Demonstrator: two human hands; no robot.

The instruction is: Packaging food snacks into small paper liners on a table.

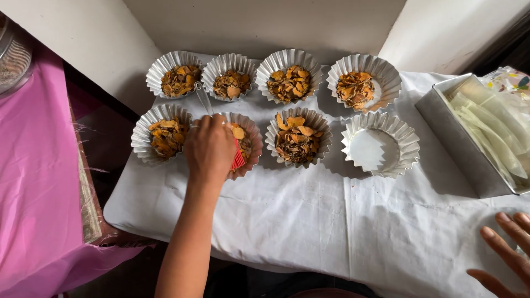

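My left hand (210, 148) grips a pastry brush (205, 99) with a clear handle and red bristles; the bristles touch the chips in a fluted foil cup (252, 132) in the near row. Several other fluted foil cups hold orange-brown dried chips, such as the one (298, 138) to its right. One fluted cup (380, 148) at the near right holds no chips. My right hand (505, 251) lies flat and open on the white cloth (309, 221) at the lower right, holding nothing.
A metal tray (458, 138) with pale folded wrappers stands at the right. A pink cloth (33, 182) covers a surface at the left, with a mesh sieve (12, 58) on it. White walls close the back corner.
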